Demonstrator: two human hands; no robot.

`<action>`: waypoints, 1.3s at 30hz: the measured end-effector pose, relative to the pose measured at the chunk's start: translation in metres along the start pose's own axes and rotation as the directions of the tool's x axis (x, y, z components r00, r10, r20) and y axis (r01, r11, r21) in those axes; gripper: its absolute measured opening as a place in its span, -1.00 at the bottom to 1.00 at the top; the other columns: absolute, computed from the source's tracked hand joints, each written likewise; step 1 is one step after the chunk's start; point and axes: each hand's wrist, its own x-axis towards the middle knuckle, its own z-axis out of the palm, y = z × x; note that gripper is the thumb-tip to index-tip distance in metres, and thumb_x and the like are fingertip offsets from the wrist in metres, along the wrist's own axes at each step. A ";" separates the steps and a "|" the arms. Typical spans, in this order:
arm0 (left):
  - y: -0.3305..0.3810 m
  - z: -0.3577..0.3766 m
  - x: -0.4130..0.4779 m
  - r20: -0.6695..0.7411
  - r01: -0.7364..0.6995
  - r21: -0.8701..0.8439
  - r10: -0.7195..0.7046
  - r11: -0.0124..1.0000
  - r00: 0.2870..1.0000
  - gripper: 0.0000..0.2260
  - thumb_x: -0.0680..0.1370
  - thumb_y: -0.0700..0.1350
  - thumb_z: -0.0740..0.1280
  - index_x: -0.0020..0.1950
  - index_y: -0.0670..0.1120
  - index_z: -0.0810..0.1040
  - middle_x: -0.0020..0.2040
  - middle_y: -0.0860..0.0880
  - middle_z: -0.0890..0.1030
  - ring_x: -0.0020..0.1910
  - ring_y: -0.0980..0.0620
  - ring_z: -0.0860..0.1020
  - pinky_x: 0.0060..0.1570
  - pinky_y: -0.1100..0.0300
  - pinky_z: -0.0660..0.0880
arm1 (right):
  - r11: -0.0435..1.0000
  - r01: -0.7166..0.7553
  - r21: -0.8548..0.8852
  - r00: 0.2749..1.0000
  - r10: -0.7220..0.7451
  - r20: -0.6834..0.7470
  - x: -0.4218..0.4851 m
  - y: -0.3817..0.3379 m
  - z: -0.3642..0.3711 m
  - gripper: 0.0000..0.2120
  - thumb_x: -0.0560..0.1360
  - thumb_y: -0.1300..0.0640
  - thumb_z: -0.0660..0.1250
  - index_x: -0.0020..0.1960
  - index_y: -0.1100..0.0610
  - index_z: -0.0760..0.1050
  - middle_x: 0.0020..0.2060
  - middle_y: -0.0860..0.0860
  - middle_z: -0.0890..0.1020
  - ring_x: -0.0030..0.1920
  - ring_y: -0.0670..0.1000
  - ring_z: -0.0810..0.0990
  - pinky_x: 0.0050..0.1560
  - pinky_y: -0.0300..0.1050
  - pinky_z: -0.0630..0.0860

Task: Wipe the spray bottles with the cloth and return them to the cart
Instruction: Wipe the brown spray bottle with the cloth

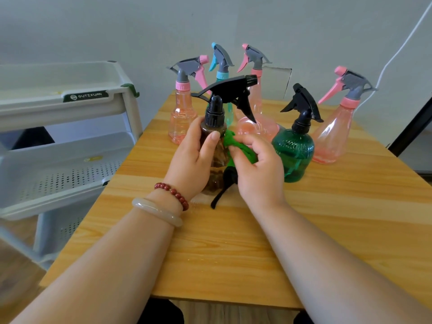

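My left hand [195, 157] grips a brown spray bottle [216, 157] with a black trigger head, held upright just above the wooden table [327, 230]. My right hand [259, 169] holds a green cloth [233, 146] pressed against the bottle's right side. A black strap of the cloth hangs down to the table. Behind stand a green bottle [295, 150] with a black head, three pink bottles [181, 120] [256, 118] [334, 134], and a teal bottle [222, 73], partly hidden.
A white tiered cart [70, 146] with perforated trays stands to the left of the table. A grey wall is behind. A white cable [397, 52] runs down the wall at the right, beside a dark frame.
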 end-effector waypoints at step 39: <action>-0.002 0.001 -0.001 0.016 -0.031 -0.016 0.031 0.999 0.999 -0.59 0.66 0.02 0.11 0.51 -0.03 0.26 0.19 0.19 0.51 0.06 0.39 0.47 -0.01 0.60 0.33 | 0.992 0.109 0.058 0.984 -0.116 0.135 -0.010 0.003 0.005 -0.55 0.61 0.35 0.18 0.49 0.24 0.28 0.46 -0.03 0.30 0.51 -0.16 0.20 0.48 -0.31 0.16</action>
